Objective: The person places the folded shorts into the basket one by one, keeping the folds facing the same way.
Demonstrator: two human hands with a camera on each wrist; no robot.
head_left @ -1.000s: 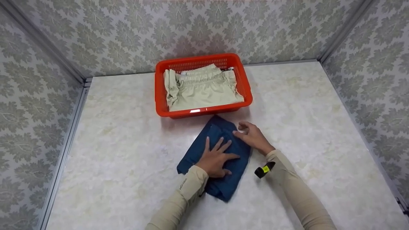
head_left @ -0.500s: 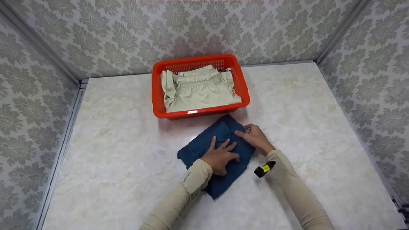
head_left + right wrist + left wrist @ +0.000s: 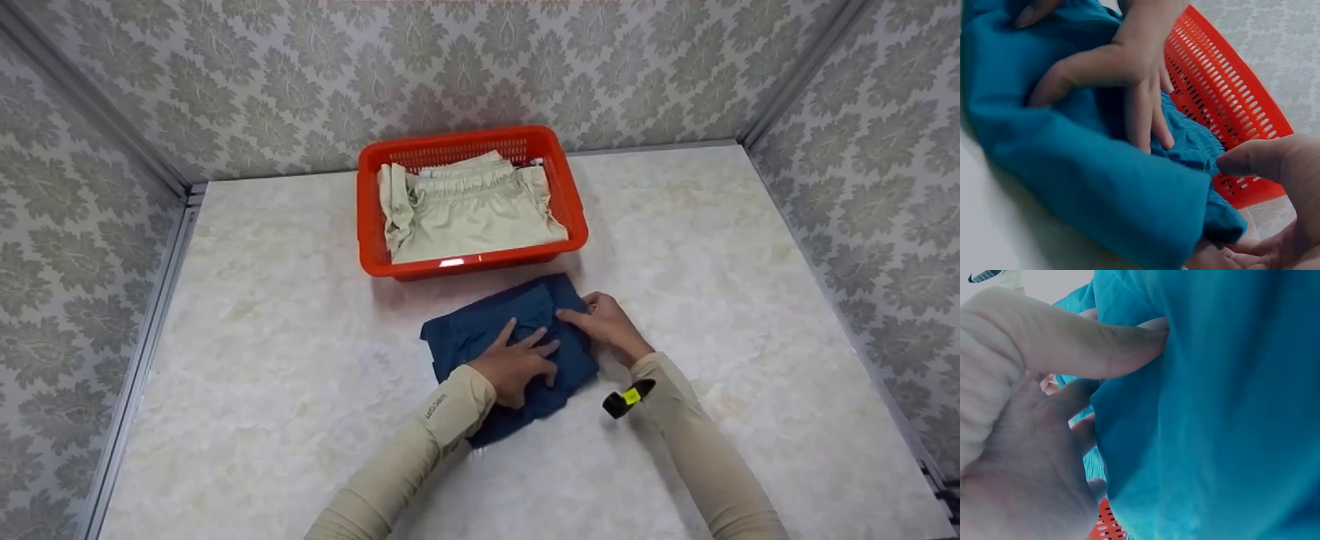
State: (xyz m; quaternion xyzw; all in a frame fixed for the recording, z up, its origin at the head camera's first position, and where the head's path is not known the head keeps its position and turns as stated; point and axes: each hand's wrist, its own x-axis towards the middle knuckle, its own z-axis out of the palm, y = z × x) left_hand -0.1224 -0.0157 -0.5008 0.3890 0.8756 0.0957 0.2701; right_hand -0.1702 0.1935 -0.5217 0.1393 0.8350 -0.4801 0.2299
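A folded blue garment (image 3: 465, 334) with a gathered elastic waistband lies turned at an angle on the table in the head view. My left hand (image 3: 514, 369) rests on top of it with the fingers spread. In the left wrist view, the thumb (image 3: 1117, 351) presses against the blue cloth. At the garment's right edge, my right hand (image 3: 609, 324) pinches the cloth, thumb above and fingers beneath. The right wrist view has that thumb (image 3: 1258, 157) by the waistband, with the other fingers partly hidden under the fold.
Just behind the garment stands a red plastic basket (image 3: 480, 264), close to the patterned back wall (image 3: 465, 67). Beige garments (image 3: 487, 221) with elastic waists lie folded inside it. Pale marbled table surface (image 3: 285, 337) surrounds the work, with side walls left and right.
The blue garment has turned on the table, its far corner swinging right and its near end left. My right hand has closed on the garment's edge; my left hand stays on top.
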